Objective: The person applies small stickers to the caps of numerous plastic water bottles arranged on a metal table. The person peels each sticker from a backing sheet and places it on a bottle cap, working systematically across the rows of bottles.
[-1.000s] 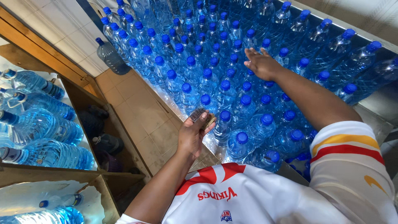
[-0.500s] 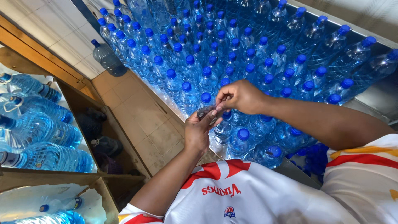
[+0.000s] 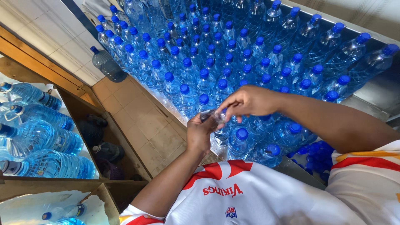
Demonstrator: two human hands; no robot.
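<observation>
Head view: left hand (image 3: 200, 133) closed around small clear item (image 3: 211, 116), likely stack of shrink sleeves, raised above bottles for reach. Right hand (image 3: 248, 101) pinches item's far end, fingertips together, apparently peeling one off. Item long axis roughly level, pointing right, toward right hand. Below: upright blue-capped water bottles (image 3: 216, 66) packed on counter (image 3: 375, 96).
</observation>
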